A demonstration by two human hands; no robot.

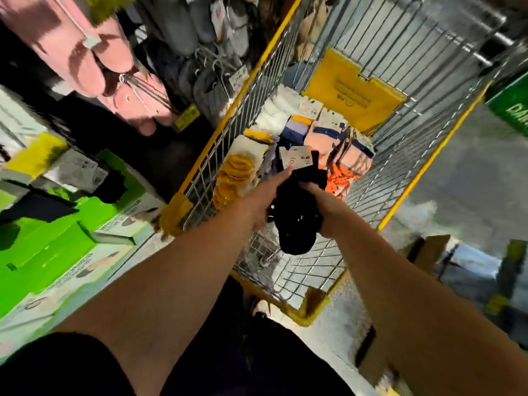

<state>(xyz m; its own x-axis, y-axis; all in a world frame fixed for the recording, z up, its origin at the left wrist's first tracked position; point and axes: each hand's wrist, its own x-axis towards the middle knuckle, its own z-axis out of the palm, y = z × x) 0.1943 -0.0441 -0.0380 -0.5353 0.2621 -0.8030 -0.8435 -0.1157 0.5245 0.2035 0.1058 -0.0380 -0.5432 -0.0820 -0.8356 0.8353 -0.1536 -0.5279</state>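
Both my hands hold a bundle of black socks point(297, 221) over a wire cart point(405, 115) with yellow edges. My left hand point(264, 200) grips the bundle from the left, its forefinger stretched up to the white paper tag point(295, 160) at the top. On the right side my right hand point(324, 208) curls round the same bundle. The bundle hangs above the near end of the cart. The picture is blurred.
Inside the cart lie white, yellow, orange and blue sock packs point(328, 138) and a yellow bag point(354, 92). Left of the cart hang pink garments point(94, 58) and grey goods on hooks. Green boxes point(57, 238) are stacked at lower left. Grey floor runs along the right.
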